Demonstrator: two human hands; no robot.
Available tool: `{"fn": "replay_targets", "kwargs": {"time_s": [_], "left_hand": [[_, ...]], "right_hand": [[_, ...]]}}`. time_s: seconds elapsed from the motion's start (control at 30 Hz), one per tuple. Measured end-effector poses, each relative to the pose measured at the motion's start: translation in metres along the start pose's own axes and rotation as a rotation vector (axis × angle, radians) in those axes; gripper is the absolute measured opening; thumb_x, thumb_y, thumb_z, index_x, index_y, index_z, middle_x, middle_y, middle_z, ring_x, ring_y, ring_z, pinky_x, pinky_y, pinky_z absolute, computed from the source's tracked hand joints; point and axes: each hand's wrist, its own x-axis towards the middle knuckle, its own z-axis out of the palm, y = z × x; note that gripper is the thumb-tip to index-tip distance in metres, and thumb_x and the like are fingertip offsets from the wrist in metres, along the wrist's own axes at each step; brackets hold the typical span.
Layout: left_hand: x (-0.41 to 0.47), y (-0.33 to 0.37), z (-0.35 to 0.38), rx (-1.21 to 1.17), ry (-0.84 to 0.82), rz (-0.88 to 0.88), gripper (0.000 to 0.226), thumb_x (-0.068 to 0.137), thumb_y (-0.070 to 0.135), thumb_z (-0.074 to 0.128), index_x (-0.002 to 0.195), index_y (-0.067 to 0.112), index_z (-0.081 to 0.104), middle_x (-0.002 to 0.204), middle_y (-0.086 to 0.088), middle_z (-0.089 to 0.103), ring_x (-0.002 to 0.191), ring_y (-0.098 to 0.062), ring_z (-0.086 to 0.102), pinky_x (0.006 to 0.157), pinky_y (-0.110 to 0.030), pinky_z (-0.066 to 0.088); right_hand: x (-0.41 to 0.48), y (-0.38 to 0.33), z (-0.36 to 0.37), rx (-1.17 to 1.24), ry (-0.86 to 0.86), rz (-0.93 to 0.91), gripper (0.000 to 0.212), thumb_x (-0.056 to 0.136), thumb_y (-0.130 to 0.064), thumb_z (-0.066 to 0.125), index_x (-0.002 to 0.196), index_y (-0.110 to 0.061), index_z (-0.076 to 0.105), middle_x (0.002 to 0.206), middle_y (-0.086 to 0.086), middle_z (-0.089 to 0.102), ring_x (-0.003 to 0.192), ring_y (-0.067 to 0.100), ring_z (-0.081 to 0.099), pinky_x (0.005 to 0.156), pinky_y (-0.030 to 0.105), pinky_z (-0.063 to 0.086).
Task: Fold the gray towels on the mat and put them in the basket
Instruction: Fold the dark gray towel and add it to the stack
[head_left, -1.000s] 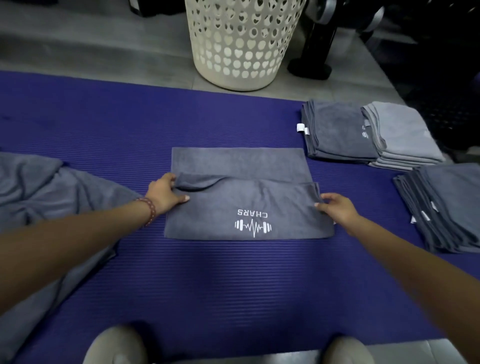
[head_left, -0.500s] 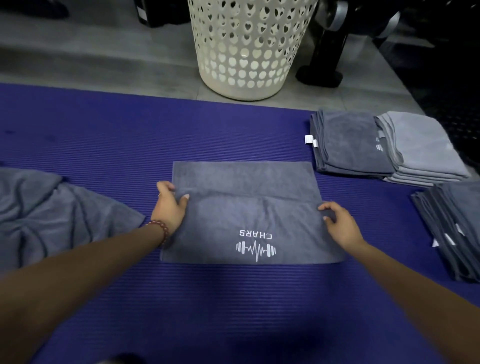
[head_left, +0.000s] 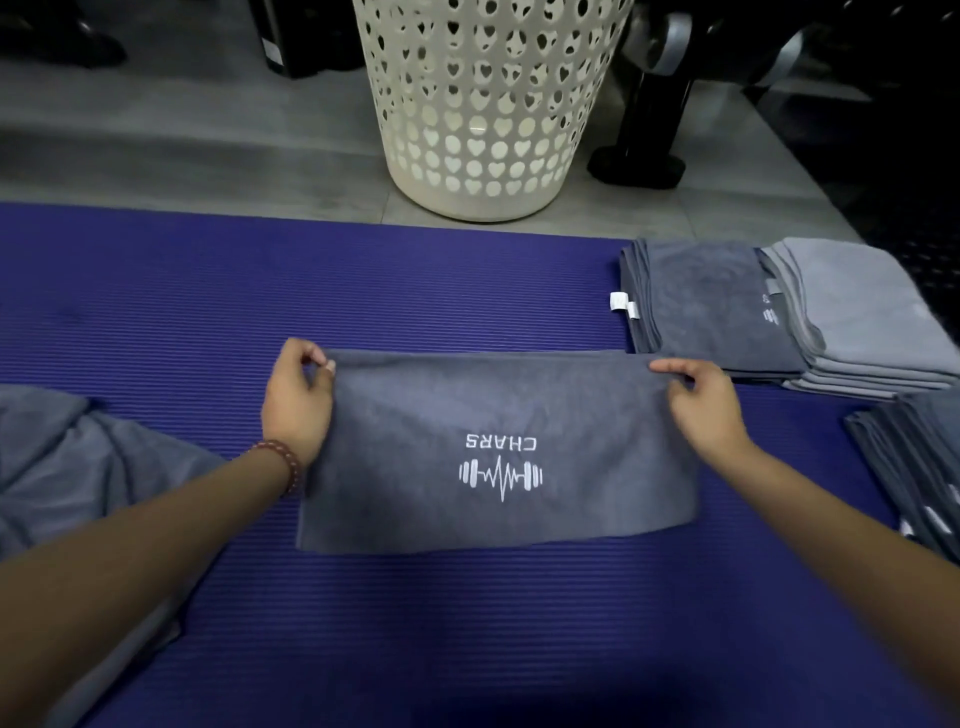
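A gray towel (head_left: 415, 452) with a white dumbbell logo lies folded in the middle of the blue mat (head_left: 311, 291). My left hand (head_left: 296, 405) pinches its far left corner. At the far right corner my right hand (head_left: 701, 410) pinches the top layer. The folded half lies flush with the towel's far edge. The white basket (head_left: 488, 104) with heart-shaped holes stands on the floor beyond the mat, straight ahead.
A crumpled gray towel (head_left: 78, 467) lies at my left. Stacks of folded gray towels (head_left: 753, 312) sit at the right, with another stack (head_left: 924, 457) nearer me. A black stand (head_left: 644, 140) is right of the basket.
Both hands carried the towel's top layer away from me, from mid-towel up to the far edge, so the fold now covers the lower layer.
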Motion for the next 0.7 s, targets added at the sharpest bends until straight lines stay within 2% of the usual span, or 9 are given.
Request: {"fn": "replay_targets", "kwargs": {"time_s": [0.07,0.13,0.3,0.37,0.43,0.5,0.57,0.6,0.7], "left_hand": [[0.011,-0.01,0.011,0.015,-0.019,-0.098,0.007,0.095,0.011,0.048,0.091,0.011,0.043,0.078,0.006,0.047,0.073,-0.019,0.045,0.072,-0.033,0.036],[0.016,-0.022,0.022,0.019,-0.017,-0.183,0.005,0.094,0.01,0.048,0.093,0.011,0.043,0.077,0.003,0.047,0.079,-0.023,0.046,0.075,-0.034,0.035],[0.02,-0.028,0.028,0.105,0.043,-0.196,0.007,0.094,0.017,0.049,0.096,0.016,0.042,0.089,-0.001,0.053,0.077,-0.025,0.049,0.072,-0.032,0.034],[0.021,-0.029,0.027,0.105,0.055,-0.149,0.006,0.095,0.017,0.047,0.096,0.017,0.041,0.088,0.0,0.053,0.075,-0.024,0.049,0.07,-0.032,0.035],[0.021,-0.03,0.028,0.08,0.082,-0.113,0.005,0.095,0.016,0.046,0.094,0.017,0.041,0.087,0.002,0.051,0.073,-0.021,0.047,0.07,-0.032,0.036],[0.023,-0.031,0.029,0.057,0.089,-0.096,0.005,0.095,0.015,0.044,0.093,0.017,0.041,0.084,0.004,0.05,0.071,-0.019,0.045,0.068,-0.032,0.036],[0.026,-0.034,0.03,0.085,0.066,-0.096,0.004,0.095,0.016,0.044,0.093,0.018,0.042,0.083,0.004,0.05,0.069,-0.019,0.045,0.067,-0.033,0.035],[0.028,-0.036,0.03,0.124,0.054,-0.104,0.003,0.095,0.017,0.044,0.093,0.019,0.042,0.083,0.003,0.051,0.066,-0.019,0.044,0.066,-0.033,0.034],[0.033,-0.041,0.032,0.208,0.04,-0.128,0.003,0.094,0.02,0.045,0.093,0.022,0.043,0.079,0.003,0.051,0.063,-0.02,0.044,0.065,-0.032,0.033]], "right_hand": [[0.02,-0.001,0.016,-0.007,-0.098,0.009,0.036,0.089,0.004,0.042,0.113,-0.006,0.067,0.121,0.014,0.06,0.11,0.025,0.058,0.089,0.017,0.038],[0.031,-0.001,0.034,-0.001,-0.119,0.002,0.034,0.092,0.004,0.042,0.116,-0.004,0.065,0.124,0.014,0.054,0.115,0.024,0.054,0.09,0.009,0.03],[0.033,0.007,0.066,0.113,0.076,0.049,0.038,0.089,0.009,0.043,0.118,-0.003,0.064,0.12,0.014,0.056,0.109,0.02,0.055,0.081,-0.006,0.028],[0.028,0.01,0.071,0.122,0.163,0.022,0.038,0.087,0.011,0.043,0.115,-0.002,0.066,0.109,0.01,0.058,0.097,-0.003,0.057,0.078,-0.007,0.029],[0.027,0.013,0.072,0.127,0.222,-0.023,0.038,0.086,0.011,0.043,0.113,-0.002,0.067,0.103,0.003,0.053,0.083,-0.022,0.049,0.079,-0.006,0.029],[0.029,0.016,0.072,0.121,0.242,-0.047,0.038,0.087,0.01,0.043,0.113,-0.003,0.067,0.103,0.0,0.052,0.081,-0.027,0.046,0.08,-0.006,0.03],[0.033,0.017,0.074,0.096,0.203,-0.045,0.037,0.088,0.009,0.043,0.114,-0.003,0.066,0.106,0.001,0.054,0.086,-0.022,0.049,0.082,-0.007,0.029],[0.033,0.018,0.075,0.075,0.168,-0.034,0.037,0.089,0.009,0.042,0.115,-0.003,0.066,0.109,0.005,0.056,0.093,-0.015,0.053,0.083,-0.008,0.028],[0.035,0.022,0.079,0.027,0.086,-0.005,0.037,0.092,0.007,0.041,0.117,-0.003,0.065,0.122,0.013,0.057,0.112,0.022,0.055,0.082,-0.011,0.022]]}}
